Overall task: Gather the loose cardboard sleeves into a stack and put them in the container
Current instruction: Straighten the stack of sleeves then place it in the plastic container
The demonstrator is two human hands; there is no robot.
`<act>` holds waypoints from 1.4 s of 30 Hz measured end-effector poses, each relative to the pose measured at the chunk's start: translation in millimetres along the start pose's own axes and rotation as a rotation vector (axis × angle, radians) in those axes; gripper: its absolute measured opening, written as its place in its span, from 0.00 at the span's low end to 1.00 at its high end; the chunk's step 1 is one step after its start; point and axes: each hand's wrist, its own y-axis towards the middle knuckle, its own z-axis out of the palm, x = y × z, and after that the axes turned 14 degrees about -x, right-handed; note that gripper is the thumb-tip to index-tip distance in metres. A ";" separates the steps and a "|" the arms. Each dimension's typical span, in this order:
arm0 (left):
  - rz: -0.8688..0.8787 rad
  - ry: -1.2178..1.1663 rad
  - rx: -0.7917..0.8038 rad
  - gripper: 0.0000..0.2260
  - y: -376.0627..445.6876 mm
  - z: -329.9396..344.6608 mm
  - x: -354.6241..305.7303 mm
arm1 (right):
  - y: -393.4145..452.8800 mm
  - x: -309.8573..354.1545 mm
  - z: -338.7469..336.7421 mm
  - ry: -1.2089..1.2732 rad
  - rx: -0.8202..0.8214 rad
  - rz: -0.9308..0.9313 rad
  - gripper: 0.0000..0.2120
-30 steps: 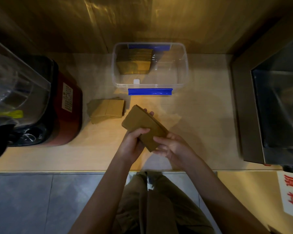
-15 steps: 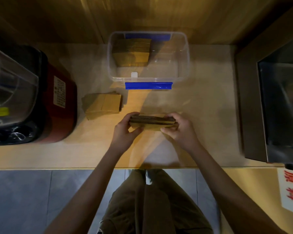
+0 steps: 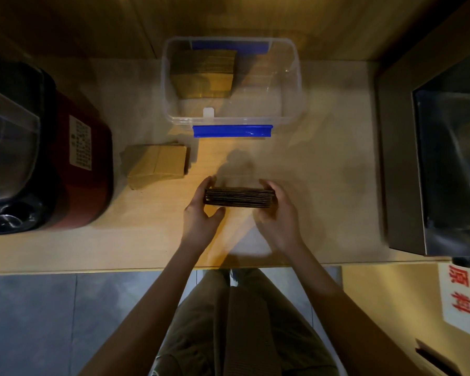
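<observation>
Hands at the near side of the counter [image 3: 323, 158], both on one bundle. Left hand [image 3: 201, 213] cups the left end of the stack of cardboard sleeves [image 3: 240, 197], thumb below, fingers curled over the far side. Right hand [image 3: 278, 215] clamps the right end the same way. Stack stands on its long edge on the counter, layered edges facing up toward the camera. Likely reason: pressing inward from both ends while the edge rests on the surface squares the sleeves flush before a lift.

Landmark: the clear container [image 3: 299, 77], further back, lid off.
- Held stack: nearer than the container's blue latch [image 3: 232, 130], roughly in line with it, apart from it.
- Loose sleeves [image 3: 156, 166]: a slumped pile on the counter, near and to the left of the container's front left corner, not yet gathered.
- Packed sleeves [image 3: 204, 73]: inside the container, against its left wall toward the back. Right half looks free; room for the held stack there, I judge.
- Red appliance [image 3: 84, 164]: well left of the container, just beside the loose pile.
- Metal box [image 3: 399, 158]: well right of the container.
</observation>
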 end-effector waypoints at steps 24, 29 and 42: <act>-0.087 -0.010 0.035 0.26 1.8 -3.4 -3.0 | -5.4 0.8 -1.7 0.007 0.015 0.002 0.25; -0.065 0.026 0.001 0.21 4.9 -5.9 -4.4 | -3.3 0.2 -1.1 -0.037 -0.009 -0.041 0.18; -0.078 0.216 -0.158 0.12 52.4 -79.4 -21.0 | 42.9 58.3 28.5 0.193 0.202 0.163 0.12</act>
